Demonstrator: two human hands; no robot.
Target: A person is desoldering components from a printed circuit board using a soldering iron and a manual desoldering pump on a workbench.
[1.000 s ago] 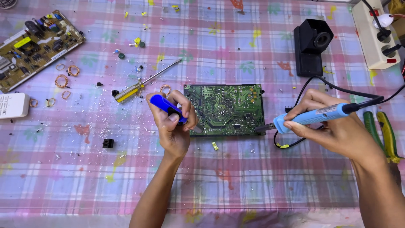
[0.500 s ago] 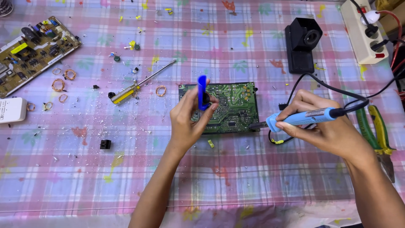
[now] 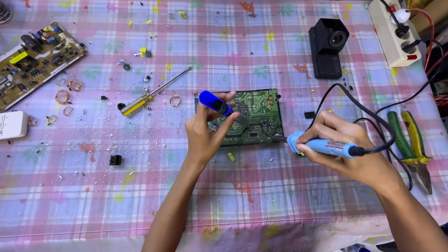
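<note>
while i am leaning over the tabletop (image 3: 280, 205), my left hand (image 3: 205, 133) is gripping a dark blue desoldering pump (image 3: 215, 103), its clear tip slanting down onto the green circuit board (image 3: 254, 116) that is lying flat in the middle, and my right hand (image 3: 345, 149) is clenching the light blue soldering iron (image 3: 322, 145) with its metal tip touching the board's right edge. i am judging the main risk to be the hot tip: it is sitting low and close to the checked plastic cloth, so a small dip of my wrist could be scorching the cloth or skidding across the board's traces. the black cord (image 3: 354, 105) is looping just behind my right hand, and a tug on it could be dragging the iron off its joint. the board is lying loose with nothing pinning it, so pressure from the pump could be pushing it sideways. for room, the near strip of cloth between me and the board is looking open, and the front edge is falling away close to my forearms. to the right, green and yellow pliers (image 3: 413, 144) are crowding my wrist; to the left, a yellow-handled screwdriver (image 3: 151, 93) and small copper wire coils (image 3: 63, 97) are lying well apart from the board, with a second circuit board (image 3: 35, 58) at the far left corner.
</note>
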